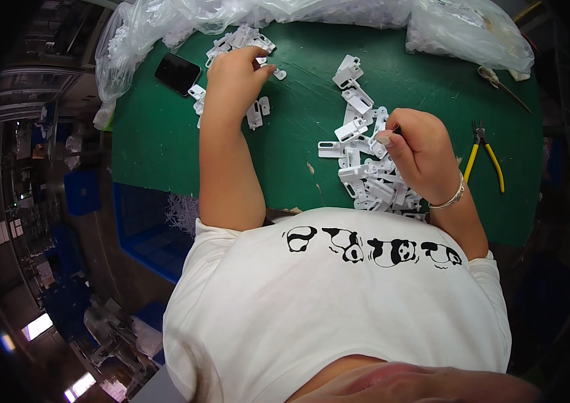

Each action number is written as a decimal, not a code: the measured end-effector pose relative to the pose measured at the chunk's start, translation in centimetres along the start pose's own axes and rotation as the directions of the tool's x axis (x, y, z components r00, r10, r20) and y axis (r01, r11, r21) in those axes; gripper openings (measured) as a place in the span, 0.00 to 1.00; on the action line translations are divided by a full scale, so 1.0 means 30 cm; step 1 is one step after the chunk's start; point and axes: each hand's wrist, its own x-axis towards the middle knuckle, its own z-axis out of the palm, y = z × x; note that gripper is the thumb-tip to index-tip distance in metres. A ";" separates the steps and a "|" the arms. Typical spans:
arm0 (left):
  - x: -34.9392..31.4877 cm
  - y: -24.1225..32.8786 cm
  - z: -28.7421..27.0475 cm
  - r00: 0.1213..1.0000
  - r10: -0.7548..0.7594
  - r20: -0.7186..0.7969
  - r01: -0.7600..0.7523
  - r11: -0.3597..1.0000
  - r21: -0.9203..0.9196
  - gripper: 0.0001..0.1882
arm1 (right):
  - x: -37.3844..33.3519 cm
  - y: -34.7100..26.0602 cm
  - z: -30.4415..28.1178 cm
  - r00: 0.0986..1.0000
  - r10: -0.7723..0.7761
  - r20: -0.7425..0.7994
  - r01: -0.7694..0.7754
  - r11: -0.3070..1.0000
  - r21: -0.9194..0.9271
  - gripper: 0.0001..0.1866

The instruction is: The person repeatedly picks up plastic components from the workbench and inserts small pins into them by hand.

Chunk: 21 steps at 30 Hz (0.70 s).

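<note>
At the far left of the table, my left hand (234, 80) reaches over a small heap of white plastic parts (241, 39). Its thumb and forefinger are apart, close to the parts, and nothing shows held between them. Two more white parts (255, 114) lie beside the left wrist. My right hand (424, 148) is closed at the right edge of a longer pile of white slotted plastic parts (357, 131). A small dark bit shows at its curled fingers, too little to name. White parts lie just under and beside those fingers.
On the green table (292, 127), a black phone (177, 73) lies at the far left. Yellow-handled cutting pliers (484, 154) and a thin tool (500, 84) lie to the right. Clear plastic bags (339, 12) line the back edge. A blue crate (138, 225) stands below the left edge.
</note>
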 end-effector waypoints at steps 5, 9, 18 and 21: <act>0.009 0.075 0.052 0.954 -0.272 0.128 0.228 0.932 0.283 0.22 | 0.000 0.005 0.003 1.000 0.000 -0.018 0.000 1.000 -0.011 0.15; 0.000 0.063 0.106 0.992 -0.115 0.047 0.098 0.958 0.268 0.19 | -0.003 0.006 -0.001 0.999 -0.005 -0.035 0.005 1.000 -0.001 0.14; -0.094 0.260 0.038 0.983 0.032 0.180 0.117 0.645 -0.755 0.08 | -0.001 0.008 -0.009 0.986 0.123 -0.111 -0.123 0.992 0.010 0.16; -0.140 0.305 0.036 0.933 0.224 0.282 0.277 0.053 -0.959 0.09 | -0.001 0.023 0.008 0.988 0.113 -0.102 -0.116 0.993 -0.024 0.16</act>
